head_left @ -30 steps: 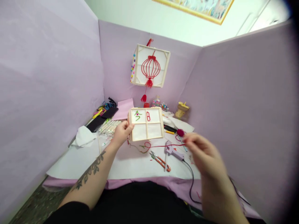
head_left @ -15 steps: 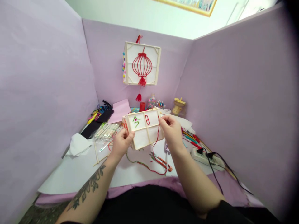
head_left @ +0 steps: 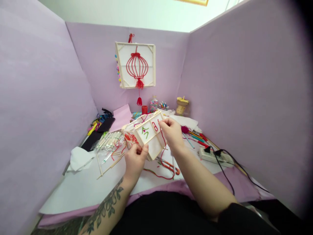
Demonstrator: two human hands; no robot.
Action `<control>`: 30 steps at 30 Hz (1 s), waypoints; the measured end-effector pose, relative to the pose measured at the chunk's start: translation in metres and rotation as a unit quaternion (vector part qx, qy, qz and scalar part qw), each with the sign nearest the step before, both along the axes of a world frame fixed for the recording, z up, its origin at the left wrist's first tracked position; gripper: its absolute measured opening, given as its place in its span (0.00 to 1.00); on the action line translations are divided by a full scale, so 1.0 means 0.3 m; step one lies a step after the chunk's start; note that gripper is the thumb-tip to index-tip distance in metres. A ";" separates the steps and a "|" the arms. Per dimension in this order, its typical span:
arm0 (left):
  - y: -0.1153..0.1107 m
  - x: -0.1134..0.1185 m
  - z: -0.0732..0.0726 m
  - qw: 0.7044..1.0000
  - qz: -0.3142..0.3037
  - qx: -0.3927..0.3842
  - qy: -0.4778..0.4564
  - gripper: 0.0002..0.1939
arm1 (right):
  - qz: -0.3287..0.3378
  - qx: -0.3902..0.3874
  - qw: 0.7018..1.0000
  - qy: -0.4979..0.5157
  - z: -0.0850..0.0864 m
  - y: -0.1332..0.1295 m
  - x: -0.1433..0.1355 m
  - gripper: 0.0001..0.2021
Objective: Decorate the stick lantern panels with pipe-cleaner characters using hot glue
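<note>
My left hand (head_left: 134,160) is closed on the lower left edge of a small box lantern (head_left: 154,147), with thin wooden strips framing its white panels. The lantern is tilted and turned, so a side panel with red markings shows too. On the front sit a green yarn character (head_left: 145,132) and a red yarn character (head_left: 155,126). My right hand (head_left: 172,133) pinches red yarn (head_left: 164,141) against the upper right of that panel. The yarn's tail hangs down toward the table. Partly behind it lie orange-handled scissors (head_left: 177,170).
A larger lantern (head_left: 144,81) hangs on the back partition. Bagged sticks (head_left: 110,139) and crumpled white paper (head_left: 79,158) lie left. At right are a power strip (head_left: 204,156) with black cables, pens (head_left: 200,141) and a yellow-lidded cup (head_left: 182,106).
The small lantern has turned and tilted, bringing its red-marked side and top into view. My left hand has shifted right; my right hand stays at the panel with the yarn. The camera view has shifted.
</note>
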State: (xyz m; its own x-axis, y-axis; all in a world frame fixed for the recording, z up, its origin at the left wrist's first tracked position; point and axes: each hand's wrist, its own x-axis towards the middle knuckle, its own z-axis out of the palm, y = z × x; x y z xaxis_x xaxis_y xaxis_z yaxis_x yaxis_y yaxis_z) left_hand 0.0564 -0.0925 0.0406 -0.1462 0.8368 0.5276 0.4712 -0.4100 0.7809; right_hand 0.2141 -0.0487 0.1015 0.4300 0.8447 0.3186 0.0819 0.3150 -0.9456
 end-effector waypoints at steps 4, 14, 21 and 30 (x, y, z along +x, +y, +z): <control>-0.015 0.018 -0.017 1.000 -0.004 0.017 0.009 0.20 | -0.010 -0.016 1.000 -0.005 -0.013 0.011 0.004 0.06; -0.029 0.031 -0.033 1.000 -0.016 0.018 0.013 0.20 | -0.009 -0.018 1.000 0.007 -0.031 0.011 -0.005 0.07; -0.031 0.033 -0.027 0.999 -0.027 0.019 0.006 0.20 | -0.006 -0.017 1.000 0.004 -0.025 0.007 -0.009 0.07; -0.029 0.030 -0.039 0.999 -0.032 0.038 0.012 0.19 | 0.007 -0.025 1.000 0.003 -0.016 0.002 -0.013 0.08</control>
